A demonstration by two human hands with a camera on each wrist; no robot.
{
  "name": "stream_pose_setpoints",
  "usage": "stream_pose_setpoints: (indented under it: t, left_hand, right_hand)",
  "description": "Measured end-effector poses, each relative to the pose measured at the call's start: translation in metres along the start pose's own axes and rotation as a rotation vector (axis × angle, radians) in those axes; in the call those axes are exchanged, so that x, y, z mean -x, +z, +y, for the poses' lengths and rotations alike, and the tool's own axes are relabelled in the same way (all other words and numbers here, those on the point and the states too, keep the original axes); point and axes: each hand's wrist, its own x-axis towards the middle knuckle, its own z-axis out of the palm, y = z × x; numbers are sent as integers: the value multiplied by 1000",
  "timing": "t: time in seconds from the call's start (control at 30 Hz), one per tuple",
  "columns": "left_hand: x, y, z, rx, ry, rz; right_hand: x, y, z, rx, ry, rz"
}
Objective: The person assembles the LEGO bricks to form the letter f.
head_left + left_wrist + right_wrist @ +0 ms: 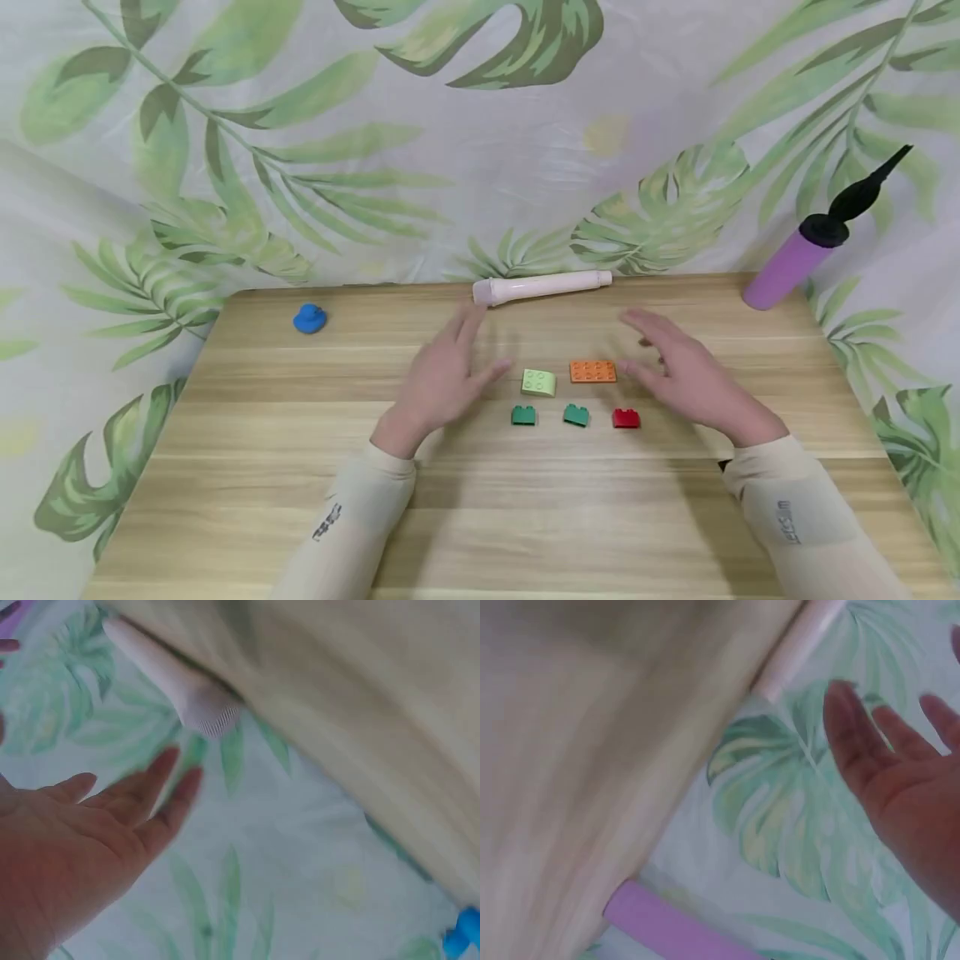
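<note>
My left hand (444, 379) hovers over the table left of some toy building bricks, fingers extended and holding nothing. On the other side, my right hand (693, 379) is held with fingers spread, its thumb near the orange brick (592, 372). Between the hands lie a light green brick (537, 382), two dark green bricks (523, 416) and a red brick (626, 418). Behind them a pale pink microphone (543, 287) lies along the table's back edge; the left fingertips overlap its head end in the head view. Both wrist views show empty palms.
A blue rubber duck (310, 318) sits at the back left of the wooden table (285, 467). At the back right corner stands a purple hand pump (787, 267) with a black top. A leaf-patterned cloth (517, 167) hangs behind the table.
</note>
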Motion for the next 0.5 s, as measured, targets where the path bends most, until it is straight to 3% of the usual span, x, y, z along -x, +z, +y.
stream_pose_setpoints:
  t: [0.27,0.5]
  left_hand:
    - [11,20,15,62,78,-132]
    - [11,40,15,217,46,-247]
  right_hand:
    - [15,18,8,80,-53,-123]
    - [19,32,15,32,0,-163]
